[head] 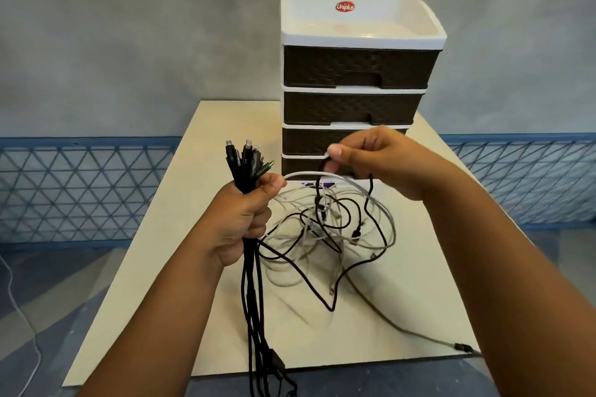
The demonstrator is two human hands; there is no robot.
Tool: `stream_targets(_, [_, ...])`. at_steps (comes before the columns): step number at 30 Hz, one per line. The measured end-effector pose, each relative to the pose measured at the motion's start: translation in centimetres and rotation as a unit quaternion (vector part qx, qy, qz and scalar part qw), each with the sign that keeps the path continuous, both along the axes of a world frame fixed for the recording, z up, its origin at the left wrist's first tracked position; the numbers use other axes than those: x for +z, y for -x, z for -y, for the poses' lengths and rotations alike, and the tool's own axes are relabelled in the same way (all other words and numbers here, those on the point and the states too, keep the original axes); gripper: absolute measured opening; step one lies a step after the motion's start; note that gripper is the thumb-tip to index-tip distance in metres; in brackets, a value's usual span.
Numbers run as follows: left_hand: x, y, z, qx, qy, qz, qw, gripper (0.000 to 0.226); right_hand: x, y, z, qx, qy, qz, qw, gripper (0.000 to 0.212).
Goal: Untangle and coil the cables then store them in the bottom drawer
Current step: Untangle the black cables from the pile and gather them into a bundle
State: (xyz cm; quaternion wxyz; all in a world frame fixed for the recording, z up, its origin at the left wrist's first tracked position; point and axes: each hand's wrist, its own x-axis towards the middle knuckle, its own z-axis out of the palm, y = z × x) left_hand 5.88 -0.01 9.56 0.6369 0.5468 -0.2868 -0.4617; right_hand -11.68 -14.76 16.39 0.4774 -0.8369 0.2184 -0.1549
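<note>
Your left hand [240, 222] grips the gathered black cables [245, 167]; your right hand [371, 158] pinches a white cable [380, 203]. The tangle [325, 229] remains, nothing coiled, bottom drawer [300, 166] unopened.

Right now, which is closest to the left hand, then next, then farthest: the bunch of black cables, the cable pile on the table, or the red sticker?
1. Bunch of black cables: gripped in the left hand.
2. Cable pile: just right of it, on the table.
3. Red sticker: far back, atop the drawers.

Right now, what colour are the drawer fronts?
Dark brown drawer fronts with a woven pattern, in white frames; head view.
</note>
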Motion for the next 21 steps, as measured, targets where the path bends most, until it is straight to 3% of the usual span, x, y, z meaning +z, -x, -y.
stream_targets(4, [-0.1,0.0,0.3,0.000,-0.002,0.001,1.000,0.023,0.5,0.4,0.7,-0.010,0.002,0.128,0.992,0.036])
stream_targets(10, [-0.4,0.0,0.6,-0.003,-0.011,0.005,1.000,0.020,3.4,0.8,1.6,-0.020,-0.116,0.324,0.939,0.027])
stream_targets(14, [-0.5,-0.1,0.7,-0.002,-0.017,0.005,1.000,0.007,4.4,1.9,2.8,-0.082,-0.089,0.324,0.938,0.029])
stream_targets(17, [-0.4,-0.2,0.5,0.004,-0.020,-0.002,1.000,0.010,4.0,3.2,3.3,-0.121,-0.087,0.329,0.932,0.027])
stream_targets(21, [-0.1,0.0,0.1,0.019,-0.015,-0.010,1.000,0.026,1.4,5.1,4.5,-0.263,-0.016,0.197,0.944,0.027])
